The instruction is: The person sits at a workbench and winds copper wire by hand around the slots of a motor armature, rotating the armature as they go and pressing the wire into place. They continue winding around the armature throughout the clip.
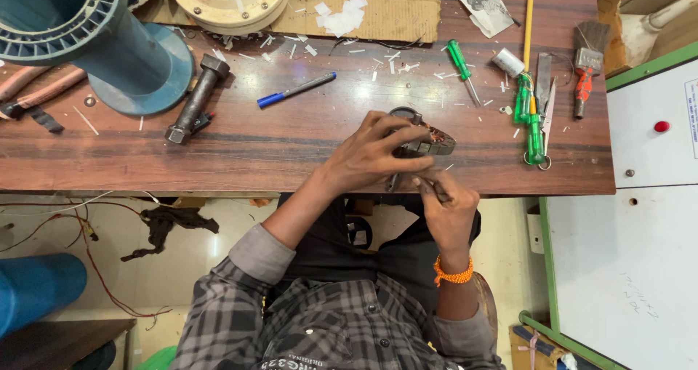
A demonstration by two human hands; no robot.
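Observation:
My left hand (374, 155) lies over a small round motor stator (429, 143) with dark metal and copper windings, gripping it at the front edge of the wooden bench (291, 141). My right hand (445, 206) is just below it, fingers pinched on a thin dark tool or strip (429, 186) whose tip meets the stator's underside. An orange thread band circles my right wrist. My palm hides most of the stator.
On the bench lie a blue pen (294, 91), a big dark bolt (196, 97), green screwdrivers (527, 112), scissors, a brush (585, 68), a blue spool (94, 43), cardboard and paper scraps. A white cabinet (647, 217) stands at right; wires lie on the floor.

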